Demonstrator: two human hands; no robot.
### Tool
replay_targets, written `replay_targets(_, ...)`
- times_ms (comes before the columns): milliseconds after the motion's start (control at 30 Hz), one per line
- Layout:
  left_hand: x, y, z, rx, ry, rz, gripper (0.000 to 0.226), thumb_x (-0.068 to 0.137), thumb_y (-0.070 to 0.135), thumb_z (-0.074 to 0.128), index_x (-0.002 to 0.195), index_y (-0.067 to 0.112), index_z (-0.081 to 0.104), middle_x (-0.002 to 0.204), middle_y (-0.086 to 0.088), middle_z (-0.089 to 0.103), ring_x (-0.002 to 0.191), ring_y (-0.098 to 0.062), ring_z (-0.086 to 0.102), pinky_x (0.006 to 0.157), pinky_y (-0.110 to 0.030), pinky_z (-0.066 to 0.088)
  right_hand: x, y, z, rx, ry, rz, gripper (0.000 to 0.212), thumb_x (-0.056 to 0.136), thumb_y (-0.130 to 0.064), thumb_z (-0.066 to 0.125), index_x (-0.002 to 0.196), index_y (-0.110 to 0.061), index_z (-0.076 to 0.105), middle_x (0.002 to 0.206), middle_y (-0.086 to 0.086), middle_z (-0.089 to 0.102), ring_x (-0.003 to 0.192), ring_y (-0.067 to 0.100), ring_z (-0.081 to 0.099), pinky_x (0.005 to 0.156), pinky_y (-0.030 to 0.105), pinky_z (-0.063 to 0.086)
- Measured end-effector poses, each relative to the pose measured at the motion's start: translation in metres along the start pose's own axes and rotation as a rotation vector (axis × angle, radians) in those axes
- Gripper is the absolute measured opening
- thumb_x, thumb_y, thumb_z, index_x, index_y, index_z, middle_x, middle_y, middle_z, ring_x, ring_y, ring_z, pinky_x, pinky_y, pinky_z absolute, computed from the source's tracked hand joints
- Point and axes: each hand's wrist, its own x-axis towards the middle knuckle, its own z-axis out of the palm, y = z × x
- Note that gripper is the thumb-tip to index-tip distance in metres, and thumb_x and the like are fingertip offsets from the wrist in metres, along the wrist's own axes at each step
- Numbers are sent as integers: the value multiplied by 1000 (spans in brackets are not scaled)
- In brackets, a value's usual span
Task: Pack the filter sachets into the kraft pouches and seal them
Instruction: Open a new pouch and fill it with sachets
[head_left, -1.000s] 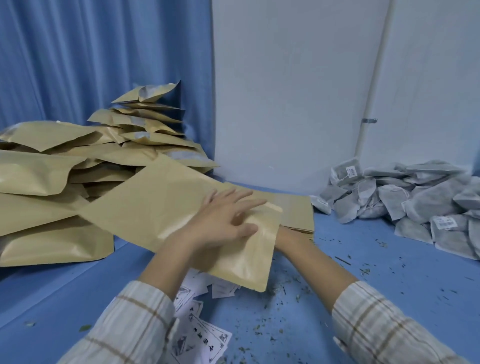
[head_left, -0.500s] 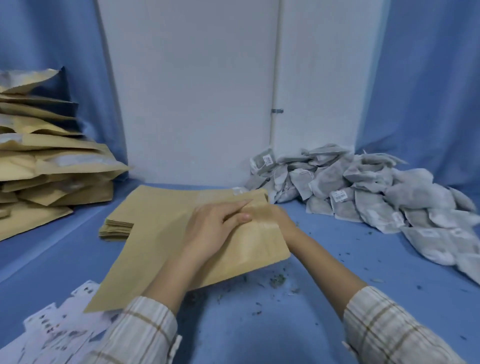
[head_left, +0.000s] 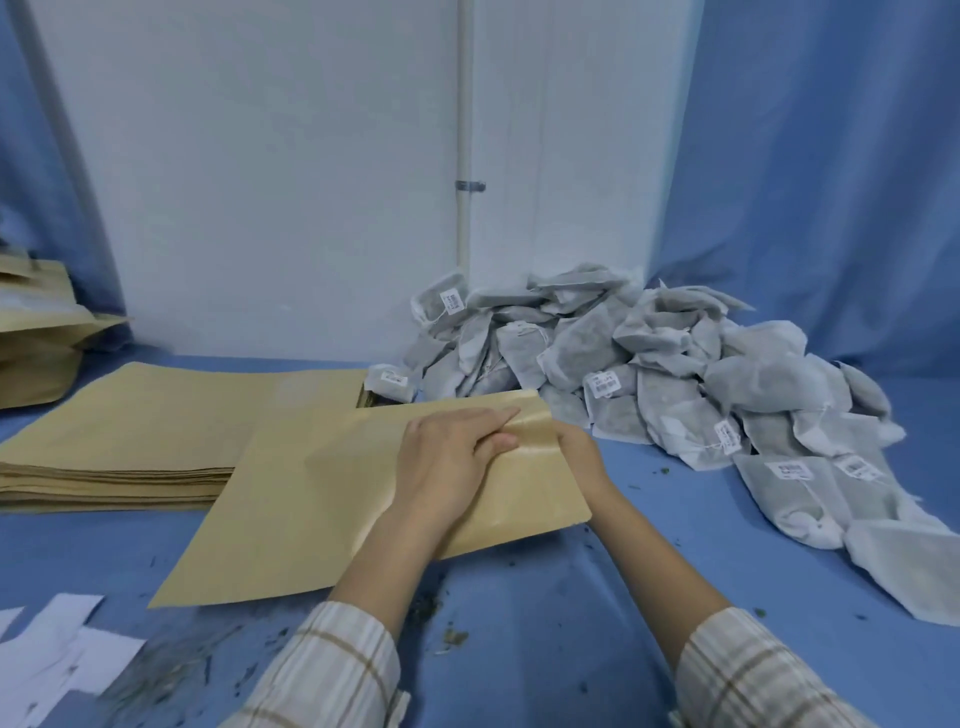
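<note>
- Blue cloth covers the table (head_left: 519, 649), with white wall behind.
- Left hand (head_left: 447, 462) and right hand (head_left: 576, 452) pinch the mouth of a flat pouch (head_left: 311, 509) mid-table; it looks empty.
- Sachets (head_left: 675, 379) heap at the right edge, unpacked.
- Pouch stack (head_left: 130, 441) waits left; filled ones (head_left: 36, 353) lie far left.
- Near edge stays open.

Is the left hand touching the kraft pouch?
Touching. The head view shows the left hand lying flat on the kraft pouch, fingers at its open end.

White paper slips (head_left: 62, 649) on blue tbl (head_left: 519, 649).
</note>
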Motion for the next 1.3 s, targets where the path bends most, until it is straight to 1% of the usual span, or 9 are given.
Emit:
replay_targets(167,11,6,41,80,-20,-2,35,90,47,51,124,42,59,128,16,59,120,-12,48,97,-25,23,12,33,-19,-53,58,-129,27,84,-9,58,64,-26,57,60,-11,54,59,6,48,46,4,34)
replay_targets(267,17,6,56,144,-2,3,36,91,50,48,126,44,56,130,17,57,123,-14,44,97,-24,17,23,55,-43,-375,299,-241,18,83,-20,63,97,-29,70,103,-9,65,99,8,56,80,17,42)
replay_targets(433,17,0,67,202,-10,13,38,92,50,45,129,45,53,135,16,53,127,-18,39,97,-23,13,33,79,-71,-763,473,91,36,85,-25,58,121,-31,59,155,13,4,141,30,2,116,39,5)
replay_targets(567,18,-5,66,198,-26,9,38,92,51,45,129,48,50,139,17,49,131,-16,36,99,-23,10,33,81,-71,-713,421,148,51,91,-25,50,139,-13,37,156,13,1,142,31,2,116,39,15)
replay_targets(733,16,-9,67,220,-43,10,39,92,52,44,131,48,48,140,18,47,133,-16,33,100,-22,8,21,70,-64,-523,772,-132,34,92,-26,55,125,-15,57,125,7,57,120,23,44,91,27,35)
replay_targets(933,18,-19,57,175,14,-22,37,90,48,50,127,45,53,138,14,50,133,-18,35,101,-23,10,13,46,-58,413,879,-154,19,81,-21,63,93,-34,56,61,-17,56,56,-6,52,54,8,38)
replay_targets(1033,17,-21,53,139,36,-25,36,90,47,51,126,44,55,138,14,51,132,-17,35,102,-24,10,15,46,-67,654,754,-89,36,78,-19,69,106,-30,50,74,-16,55,55,-11,54,54,6,41)
replay_targets(1167,18,-19,49,59,84,-8,36,88,44,55,124,42,58,136,13,53,131,-17,37,103,-24,11,19,48,-59,464,495,8,36,75,-24,73,106,-19,55,92,-7,60,77,6,59,69,24,49)
replay_targets(1300,19,-17,42,-14,121,29,36,87,41,57,123,41,58,134,13,54,129,-17,40,105,-26,14,20,48,-51,409,422,32,32,74,-26,75,100,-16,58,80,-8,61,67,5,58,63,23,49)
